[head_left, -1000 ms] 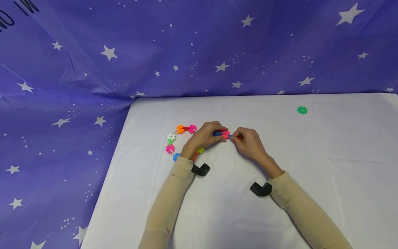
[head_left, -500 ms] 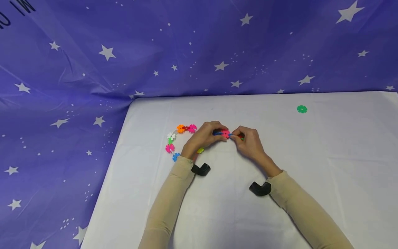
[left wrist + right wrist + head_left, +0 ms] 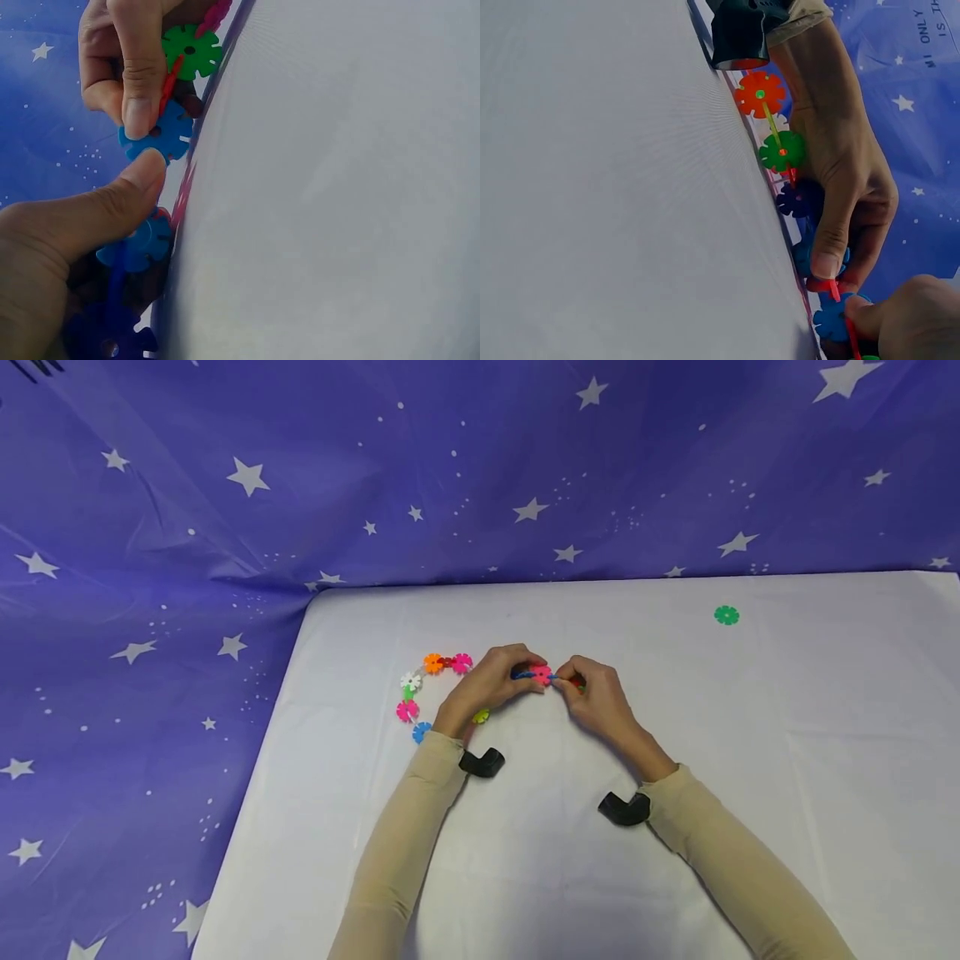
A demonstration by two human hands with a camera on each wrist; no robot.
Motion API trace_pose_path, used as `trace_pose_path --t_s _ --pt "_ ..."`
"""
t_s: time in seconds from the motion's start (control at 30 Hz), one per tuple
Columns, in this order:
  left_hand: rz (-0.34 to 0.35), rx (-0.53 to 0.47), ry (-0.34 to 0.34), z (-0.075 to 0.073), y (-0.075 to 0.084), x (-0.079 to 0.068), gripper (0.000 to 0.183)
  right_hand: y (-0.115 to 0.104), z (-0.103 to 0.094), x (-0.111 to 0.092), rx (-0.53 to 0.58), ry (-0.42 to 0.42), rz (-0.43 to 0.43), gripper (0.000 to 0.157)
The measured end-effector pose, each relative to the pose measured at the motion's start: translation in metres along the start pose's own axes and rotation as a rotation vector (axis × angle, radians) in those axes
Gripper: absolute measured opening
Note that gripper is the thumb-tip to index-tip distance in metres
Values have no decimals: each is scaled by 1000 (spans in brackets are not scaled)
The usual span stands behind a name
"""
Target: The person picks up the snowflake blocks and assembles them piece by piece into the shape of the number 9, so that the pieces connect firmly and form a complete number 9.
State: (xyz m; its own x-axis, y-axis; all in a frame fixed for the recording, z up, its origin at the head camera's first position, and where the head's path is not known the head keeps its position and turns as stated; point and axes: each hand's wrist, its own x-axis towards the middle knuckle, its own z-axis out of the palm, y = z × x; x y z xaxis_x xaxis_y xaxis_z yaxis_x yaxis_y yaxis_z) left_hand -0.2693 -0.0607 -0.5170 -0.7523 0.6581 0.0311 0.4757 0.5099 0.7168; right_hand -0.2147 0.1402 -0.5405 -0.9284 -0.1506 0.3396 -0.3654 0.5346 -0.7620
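Note:
A chain of colourful notched snowflake discs, slotted together, curves across the table in the head view. My left hand [image 3: 495,681] grips the chain near its right end, thumb and fingers around a pink disc [image 3: 542,675] and neighbouring blue ones. Facing it, my right hand [image 3: 597,695] pinches a blue disc [image 3: 174,133] between thumb and index finger. In the left wrist view, red and green discs [image 3: 193,52] follow on from that blue disc, beside the right fingers. The left thumb tip reaches its lower edge. Behind the left hand, the right wrist view shows orange [image 3: 761,94] and green discs [image 3: 781,152].
The chain's far part, with a white disc [image 3: 410,681], lies in an arc left of the left hand, partly hidden by the forearm. A lone green disc [image 3: 727,615] lies at the back right of the white table [image 3: 750,735]. A starry purple cloth [image 3: 450,477] hangs behind.
The whole head view has shifted slightly upward. Both hands keep their hold on the chain, with hardly any visible movement between them.

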Motion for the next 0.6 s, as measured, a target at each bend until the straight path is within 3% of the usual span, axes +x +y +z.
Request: trace_pose_path --t_s 0.23,0.4,0.6 --pt "-11 34 -6 0 -1 1 39 -1 -7 0 -284 -78 -53 9" --pt "0 26 5 2 -2 -1 38 1 -4 -2 -221 -108 -51 10" --pt "37 0 18 3 -1 1 37 3 -2 -3 -128 -84 -69 13"
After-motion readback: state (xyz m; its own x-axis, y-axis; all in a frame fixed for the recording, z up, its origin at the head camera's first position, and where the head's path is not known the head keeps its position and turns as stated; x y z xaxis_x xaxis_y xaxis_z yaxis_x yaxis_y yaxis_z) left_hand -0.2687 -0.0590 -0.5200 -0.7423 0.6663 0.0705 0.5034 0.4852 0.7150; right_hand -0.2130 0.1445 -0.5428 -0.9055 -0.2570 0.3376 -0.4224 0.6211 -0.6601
